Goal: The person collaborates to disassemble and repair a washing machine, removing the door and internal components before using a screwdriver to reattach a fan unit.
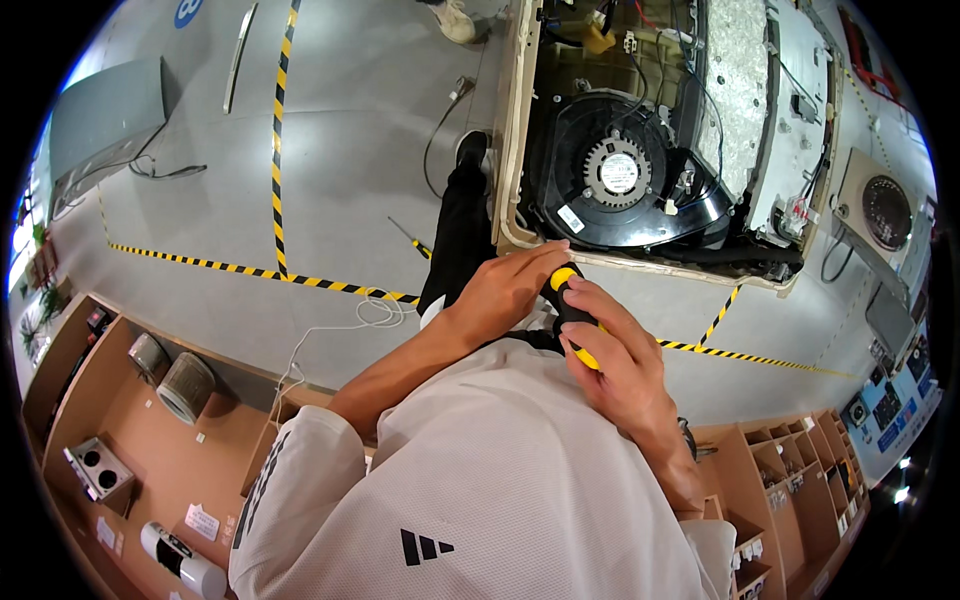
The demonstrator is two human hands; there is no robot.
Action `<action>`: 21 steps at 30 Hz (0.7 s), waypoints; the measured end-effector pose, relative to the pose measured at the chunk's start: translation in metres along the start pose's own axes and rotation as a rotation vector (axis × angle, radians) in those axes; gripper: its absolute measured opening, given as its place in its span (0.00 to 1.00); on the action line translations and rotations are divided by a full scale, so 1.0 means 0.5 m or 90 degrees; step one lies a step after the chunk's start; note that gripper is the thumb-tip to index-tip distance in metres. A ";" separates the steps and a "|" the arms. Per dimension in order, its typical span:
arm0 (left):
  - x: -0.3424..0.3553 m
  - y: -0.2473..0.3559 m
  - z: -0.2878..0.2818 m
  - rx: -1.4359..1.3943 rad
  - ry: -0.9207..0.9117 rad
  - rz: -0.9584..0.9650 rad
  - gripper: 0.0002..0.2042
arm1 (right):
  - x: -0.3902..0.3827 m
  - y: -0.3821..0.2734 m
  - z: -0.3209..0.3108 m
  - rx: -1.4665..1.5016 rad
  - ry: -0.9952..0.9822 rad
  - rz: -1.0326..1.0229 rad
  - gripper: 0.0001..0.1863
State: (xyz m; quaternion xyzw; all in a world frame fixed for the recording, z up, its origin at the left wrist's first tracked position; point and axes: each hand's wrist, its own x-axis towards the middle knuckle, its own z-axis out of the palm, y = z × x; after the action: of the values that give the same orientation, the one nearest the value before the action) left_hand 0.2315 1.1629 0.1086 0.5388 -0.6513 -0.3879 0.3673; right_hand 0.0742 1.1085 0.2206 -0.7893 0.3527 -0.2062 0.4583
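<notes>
My right hand (622, 362) is wrapped round a thick black-and-yellow tool (563, 282), held just in front of the near edge of an opened appliance unit (525, 120). The tool's working end is hidden. My left hand (508, 288) is beside it, fingers together and tips at the unit's near left corner; what they grip, if anything, is hidden. Inside the unit lies a round black fan housing (570, 185) with a grey motor (612, 172) at its centre. Loose wires and a silvery insulated panel (735, 90) are to its right.
A screwdriver (418, 245) lies on the floor left of my leg. A white cable (375, 312) coils near a wooden shelf (150, 400). Compartmented shelving (790, 470) stands lower right, an outdoor fan unit (885, 210) farther right. A person's shoe (455, 22) shows at the top.
</notes>
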 end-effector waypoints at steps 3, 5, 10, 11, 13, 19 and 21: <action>-0.003 -0.002 -0.003 0.012 0.004 -0.017 0.20 | 0.012 -0.010 -0.004 -0.005 -0.052 0.007 0.18; 0.003 0.004 -0.013 0.020 -0.002 -0.025 0.21 | 0.017 -0.010 -0.003 -0.015 -0.063 0.012 0.18; 0.010 -0.004 -0.020 -0.019 0.038 -0.028 0.22 | 0.059 -0.033 0.000 -0.099 0.018 0.059 0.19; 0.011 -0.005 -0.018 -0.021 0.052 -0.027 0.23 | 0.067 -0.039 -0.004 -0.135 0.027 0.064 0.19; 0.009 -0.011 -0.006 -0.028 0.058 -0.022 0.22 | 0.067 -0.038 -0.009 -0.175 0.018 0.063 0.21; 0.008 -0.012 -0.006 -0.038 0.064 -0.041 0.20 | 0.088 -0.039 -0.021 -0.145 -0.055 0.033 0.22; 0.005 -0.012 -0.008 -0.039 0.071 -0.053 0.19 | 0.101 -0.042 -0.025 -0.115 -0.080 0.018 0.23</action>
State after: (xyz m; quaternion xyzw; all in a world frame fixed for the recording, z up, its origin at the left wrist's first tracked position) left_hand 0.2373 1.1593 0.1049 0.5747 -0.5948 -0.3920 0.4028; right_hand 0.1073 1.0706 0.2450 -0.8337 0.3517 -0.1170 0.4094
